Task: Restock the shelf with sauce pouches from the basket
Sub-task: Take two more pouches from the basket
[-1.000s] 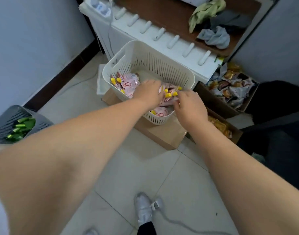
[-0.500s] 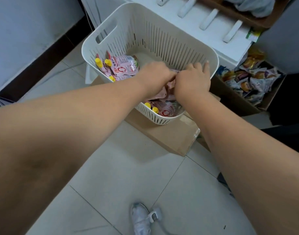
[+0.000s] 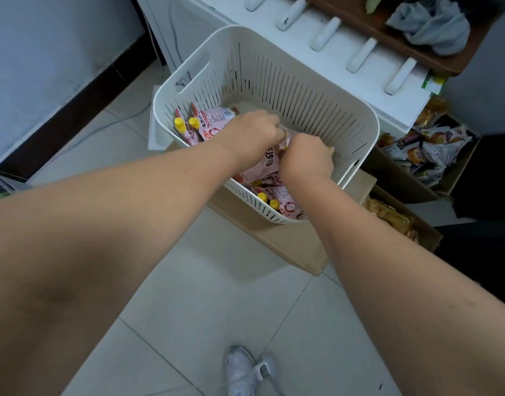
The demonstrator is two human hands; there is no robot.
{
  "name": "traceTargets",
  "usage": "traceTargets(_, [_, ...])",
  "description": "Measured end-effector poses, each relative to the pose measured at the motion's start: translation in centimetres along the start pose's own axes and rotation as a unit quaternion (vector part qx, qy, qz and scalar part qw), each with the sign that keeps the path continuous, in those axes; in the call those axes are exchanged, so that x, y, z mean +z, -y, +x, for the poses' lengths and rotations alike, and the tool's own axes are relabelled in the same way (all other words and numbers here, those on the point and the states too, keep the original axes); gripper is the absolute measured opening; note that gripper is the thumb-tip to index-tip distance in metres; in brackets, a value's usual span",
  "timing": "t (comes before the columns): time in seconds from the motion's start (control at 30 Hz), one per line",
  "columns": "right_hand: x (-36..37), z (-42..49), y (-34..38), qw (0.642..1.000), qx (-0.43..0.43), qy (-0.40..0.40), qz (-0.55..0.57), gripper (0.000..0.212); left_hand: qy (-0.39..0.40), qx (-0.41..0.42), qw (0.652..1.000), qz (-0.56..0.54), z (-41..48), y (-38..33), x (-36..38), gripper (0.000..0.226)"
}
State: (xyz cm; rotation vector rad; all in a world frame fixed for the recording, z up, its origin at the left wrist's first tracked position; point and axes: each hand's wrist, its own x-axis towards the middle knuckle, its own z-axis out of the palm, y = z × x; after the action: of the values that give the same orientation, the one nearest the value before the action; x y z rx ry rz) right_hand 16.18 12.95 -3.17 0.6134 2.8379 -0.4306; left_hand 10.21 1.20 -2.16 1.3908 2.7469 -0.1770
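- a person bends over a white slatted basket (image 3: 274,75), both bare arms reaching down inside it.
- the left grip (image 3: 254,132) is closed, knuckles up, its fingers curled down onto the top of a bunch of pink sauce pouches (image 3: 262,164) in the middle of the basket.
- the right grip (image 3: 305,158), just beside the left and almost touching it, is balled tight on the same bunch. a yellow cap (image 3: 331,150) pokes out by its knuckles.
- loose pouches (image 3: 214,124) with yellow caps lie against the basket's left wall, and a few more show at the near corner under the right wrist.
- the basket stands on a cardboard box (image 3: 288,247) on the tiled floor (image 3: 202,281), close against a white shelf unit (image 3: 371,81) with a row of pegs.
- open cartons of wrapped snacks (image 3: 428,150) sit on the floor to the right.
- a grey cloth (image 3: 431,24) lies bunched on a brown board above them.
- a white shoe (image 3: 241,370) shows at the bottom edge.
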Motion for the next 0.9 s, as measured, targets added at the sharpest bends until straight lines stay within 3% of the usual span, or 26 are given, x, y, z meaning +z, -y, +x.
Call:
traceTargets(0.1, [0.4,0.3,0.0,0.998,0.013,0.001,0.067,0.012,-0.019,0.007,1.0,-0.017,-0.8,0.2,-0.6,0.024])
traceTargets(0.23, [-0.4,-0.1,-0.4,0.994,-0.014,-0.013,0.11,0.031,-0.039,-0.014,0.999,-0.009,-3.1,1.0,-2.0,0.018])
traceTargets(0.43, [-6.2,-3.3,-0.9,0.986,-0.114,-0.058,0.102,0.018,-0.019,-0.087,0.996,-0.022,-9.3,2.1,-6.9,0.007])
traceTargets(0.57, [-12.5,-6.6,-1.1,0.97,-0.174,-0.1,0.14,0.029,-0.106,-0.145,0.981,-0.07,-13.3,2.0,-13.2,0.013])
traceTargets(0.7, [-18.9,-11.6,-0.2,0.941,-0.235,-0.152,0.192,0.014,-0.197,-0.174,0.961,-0.092,-17.1,1.8,-21.3,0.013])
traceTargets(0.8, [-24.0,-16.3,1.9,0.907,-0.257,-0.187,0.275,0.007,-0.246,-0.209,0.924,-0.206,-21.0,1.2,-27.8,0.016])
traceTargets(0.9, [-29.4,-21.4,4.4,0.878,-0.288,-0.203,0.325,0.004,-0.271,-0.292,0.839,-0.37,-26.4,-0.9,-34.2,0.013])
